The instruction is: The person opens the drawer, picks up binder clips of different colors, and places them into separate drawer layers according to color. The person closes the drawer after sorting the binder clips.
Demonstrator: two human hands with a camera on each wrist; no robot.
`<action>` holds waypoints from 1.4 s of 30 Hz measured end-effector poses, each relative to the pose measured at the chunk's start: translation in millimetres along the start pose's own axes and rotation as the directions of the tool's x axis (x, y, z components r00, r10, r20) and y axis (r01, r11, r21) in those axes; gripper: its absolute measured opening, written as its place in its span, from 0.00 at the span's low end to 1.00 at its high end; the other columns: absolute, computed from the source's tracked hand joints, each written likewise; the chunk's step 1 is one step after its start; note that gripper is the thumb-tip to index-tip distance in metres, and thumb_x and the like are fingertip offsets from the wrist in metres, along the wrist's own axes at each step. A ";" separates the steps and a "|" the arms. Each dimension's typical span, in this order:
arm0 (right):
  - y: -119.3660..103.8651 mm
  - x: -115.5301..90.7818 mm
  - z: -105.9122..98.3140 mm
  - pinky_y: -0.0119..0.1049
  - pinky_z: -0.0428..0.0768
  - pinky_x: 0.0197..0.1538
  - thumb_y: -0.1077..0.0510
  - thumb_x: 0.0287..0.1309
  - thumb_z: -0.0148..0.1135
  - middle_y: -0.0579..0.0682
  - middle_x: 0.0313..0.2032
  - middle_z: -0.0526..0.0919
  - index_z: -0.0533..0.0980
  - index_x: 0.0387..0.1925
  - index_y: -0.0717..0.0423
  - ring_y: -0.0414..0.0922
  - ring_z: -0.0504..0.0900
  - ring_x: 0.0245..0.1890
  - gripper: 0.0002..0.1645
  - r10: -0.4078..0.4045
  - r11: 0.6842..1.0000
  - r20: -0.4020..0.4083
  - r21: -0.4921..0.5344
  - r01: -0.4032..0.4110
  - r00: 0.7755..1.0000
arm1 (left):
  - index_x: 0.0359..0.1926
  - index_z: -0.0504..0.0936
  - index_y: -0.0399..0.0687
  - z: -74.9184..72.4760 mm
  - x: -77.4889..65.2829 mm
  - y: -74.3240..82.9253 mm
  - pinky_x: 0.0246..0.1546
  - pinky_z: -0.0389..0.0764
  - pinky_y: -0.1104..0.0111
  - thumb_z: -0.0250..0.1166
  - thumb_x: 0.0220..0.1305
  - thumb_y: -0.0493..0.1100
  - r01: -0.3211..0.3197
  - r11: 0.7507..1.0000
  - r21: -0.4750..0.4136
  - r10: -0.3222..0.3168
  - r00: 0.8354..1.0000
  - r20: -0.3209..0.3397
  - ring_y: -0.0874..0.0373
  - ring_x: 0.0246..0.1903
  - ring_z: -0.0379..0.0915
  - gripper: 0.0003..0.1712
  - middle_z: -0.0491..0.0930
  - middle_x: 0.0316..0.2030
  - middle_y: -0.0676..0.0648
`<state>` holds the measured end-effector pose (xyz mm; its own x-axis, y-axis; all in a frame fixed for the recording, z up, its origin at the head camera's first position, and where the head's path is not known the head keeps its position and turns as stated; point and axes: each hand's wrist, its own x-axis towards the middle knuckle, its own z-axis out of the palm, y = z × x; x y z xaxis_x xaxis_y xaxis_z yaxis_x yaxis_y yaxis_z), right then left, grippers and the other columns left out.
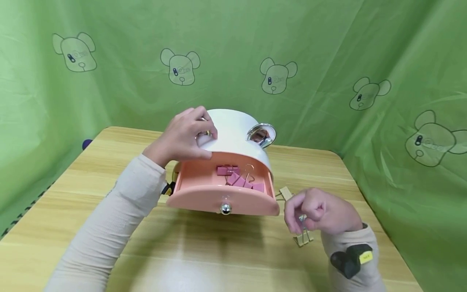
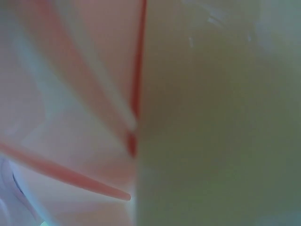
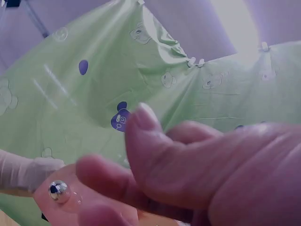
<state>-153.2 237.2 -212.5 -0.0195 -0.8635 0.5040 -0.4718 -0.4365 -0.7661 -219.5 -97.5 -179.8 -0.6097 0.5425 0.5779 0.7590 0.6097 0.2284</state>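
Note:
A white rounded box (image 1: 233, 127) with silver ears stands on the table, its pink drawer (image 1: 197, 198) pulled out. Several pink binder clips (image 1: 238, 178) lie in the drawer, and a silver ball knob (image 1: 226, 209) sits on its front. My left hand (image 1: 186, 136) grips the box's upper left side, fingers curled over by the left ear. My right hand (image 1: 321, 211) hovers right of the drawer, fingers loosely bent; in the right wrist view the thumb (image 3: 148, 136) stands apart from the forefinger. Near it lie yellowish binder clips, one behind (image 1: 285, 193) and one in front (image 1: 303, 238).
The wooden table (image 1: 91, 194) has rounded far corners. A green curtain (image 1: 226, 32) with bear-head prints hangs behind and along both sides. The silver right ear (image 1: 262, 135) sticks out from the box. The box surface fills the left wrist view, blurred.

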 end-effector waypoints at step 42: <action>42.3 35.9 29.9 0.47 0.54 0.71 0.29 0.56 0.59 0.56 0.73 0.56 0.55 0.73 0.59 0.52 0.52 0.72 0.56 0.040 0.583 -0.648 -0.603 -0.545 0.760 | 0.39 0.86 0.51 -6.8 -2.9 -3.5 0.41 0.68 0.57 0.78 0.39 0.63 -0.023 1.000 -0.022 0.024 0.996 0.082 0.50 0.43 0.65 0.29 0.71 0.46 0.46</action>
<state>-147.5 180.2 -238.8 -0.6053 -0.5104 0.6108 -0.7957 0.3687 -0.4805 -218.8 -105.1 -177.0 -0.6077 0.6025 0.5173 0.7773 0.5846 0.2322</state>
